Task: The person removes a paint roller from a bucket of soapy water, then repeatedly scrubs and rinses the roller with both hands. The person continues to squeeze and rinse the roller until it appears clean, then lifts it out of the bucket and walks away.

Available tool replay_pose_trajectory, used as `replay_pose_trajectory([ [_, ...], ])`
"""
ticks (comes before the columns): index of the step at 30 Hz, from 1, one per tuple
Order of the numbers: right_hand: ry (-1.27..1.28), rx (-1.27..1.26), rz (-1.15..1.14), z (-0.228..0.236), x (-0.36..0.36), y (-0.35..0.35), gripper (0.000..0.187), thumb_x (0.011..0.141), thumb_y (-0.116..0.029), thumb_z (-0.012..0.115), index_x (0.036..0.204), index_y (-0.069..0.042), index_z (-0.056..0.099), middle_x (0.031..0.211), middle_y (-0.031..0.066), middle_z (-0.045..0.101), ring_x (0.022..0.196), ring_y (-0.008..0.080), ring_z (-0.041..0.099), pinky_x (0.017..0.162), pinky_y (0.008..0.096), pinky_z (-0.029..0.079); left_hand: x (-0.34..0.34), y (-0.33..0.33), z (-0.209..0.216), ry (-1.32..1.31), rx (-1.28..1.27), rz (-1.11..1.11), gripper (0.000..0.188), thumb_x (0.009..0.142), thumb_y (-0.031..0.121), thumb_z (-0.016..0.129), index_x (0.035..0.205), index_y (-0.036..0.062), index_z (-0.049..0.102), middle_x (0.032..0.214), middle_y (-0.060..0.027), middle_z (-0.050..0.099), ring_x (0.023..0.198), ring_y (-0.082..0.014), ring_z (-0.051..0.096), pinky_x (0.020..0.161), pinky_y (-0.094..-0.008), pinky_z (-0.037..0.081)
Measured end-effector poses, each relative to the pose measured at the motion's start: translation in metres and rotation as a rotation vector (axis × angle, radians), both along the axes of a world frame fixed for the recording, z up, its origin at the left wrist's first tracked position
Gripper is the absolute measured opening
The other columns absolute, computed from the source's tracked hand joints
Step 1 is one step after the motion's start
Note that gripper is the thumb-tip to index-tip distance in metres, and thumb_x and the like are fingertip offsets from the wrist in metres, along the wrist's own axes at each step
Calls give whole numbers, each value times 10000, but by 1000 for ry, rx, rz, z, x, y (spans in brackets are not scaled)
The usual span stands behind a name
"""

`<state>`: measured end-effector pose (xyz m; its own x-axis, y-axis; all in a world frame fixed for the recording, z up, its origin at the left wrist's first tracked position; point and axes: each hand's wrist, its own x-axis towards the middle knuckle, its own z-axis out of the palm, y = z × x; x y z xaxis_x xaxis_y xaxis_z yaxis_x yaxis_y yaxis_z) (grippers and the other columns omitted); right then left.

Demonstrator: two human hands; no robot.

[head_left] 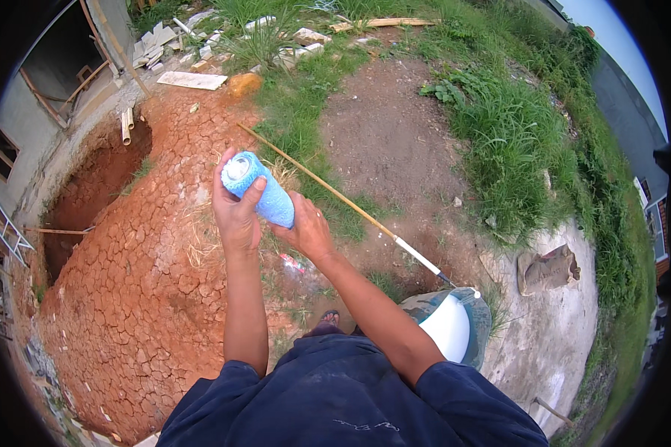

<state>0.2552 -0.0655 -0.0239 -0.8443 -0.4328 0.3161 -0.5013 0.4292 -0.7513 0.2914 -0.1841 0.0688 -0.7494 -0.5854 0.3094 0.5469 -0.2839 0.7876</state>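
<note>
Out in front of me, I hold a blue fuzzy paint roller sleeve [273,203] in both hands, tilted with its white-cored end up and to the left. My left hand [238,212] is closed around the upper end, thumb across the side. At the lower end, my right hand [308,229] grips with its fingers partly hidden behind the sleeve. Beyond my right arm a long bamboo pole [328,188] with a white sleeve near its lower end slants down to a bucket [484,316]. White material, apparently paint, shows inside the bucket.
Cracked red soil [156,276] spreads to the left, with a deep pit [89,190] beside a building. Rubble [156,45] and a flat board [191,80] lie ahead. An empty-looking paper sack [548,270] rests on the concrete slab [552,343] at right, bordered by tall grass [492,123].
</note>
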Motion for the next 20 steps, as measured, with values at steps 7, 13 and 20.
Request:
replay_pose_trajectory([
  [7,-496,144,308,-16,-92,123,687,851,-434,801,1365,-26,598,1278,177,673,1081,326,681,970,431,531,5,-75,-4,-80,-248,238,635,829,115,853,1366,31,524,1184,-69,647,1066,-186,636,954,-358,514],
  [13,-243,336,-407,-114,-83,319,358,929,-276,712,1144,7,672,900,140,745,792,205,734,718,379,578,10,-155,-136,-1015,-1241,492,654,762,170,902,1303,49,556,1083,-92,683,1029,-204,661,895,-354,526],
  [20,-922,573,-690,-287,19,494,420,854,-247,783,1171,-2,654,883,145,741,617,227,716,492,350,564,40,-173,-255,-990,-623,506,563,800,65,842,1267,4,532,1096,-118,685,910,-207,664,872,-332,544],
])
